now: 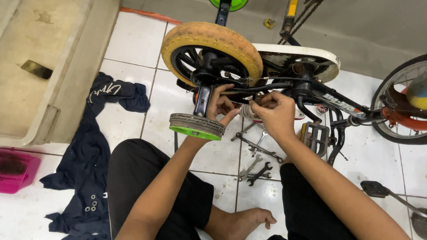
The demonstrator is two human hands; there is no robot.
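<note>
While the small bike (284,75) lay upside down, the left hand (220,106) gripped its frame bar (255,87) and the right hand (275,111) pinched a small part there; careful finger turning seemed needed next.

The rear tyre (212,42) is showing faded orange around black spokes, the training wheel (196,126) is wearing grey tread over bright green, and the chain guard (307,55) is gleaming white; at left a navy cloth (89,151) is lying beside a pink tub (15,171), all on white tiles (133,42)
</note>
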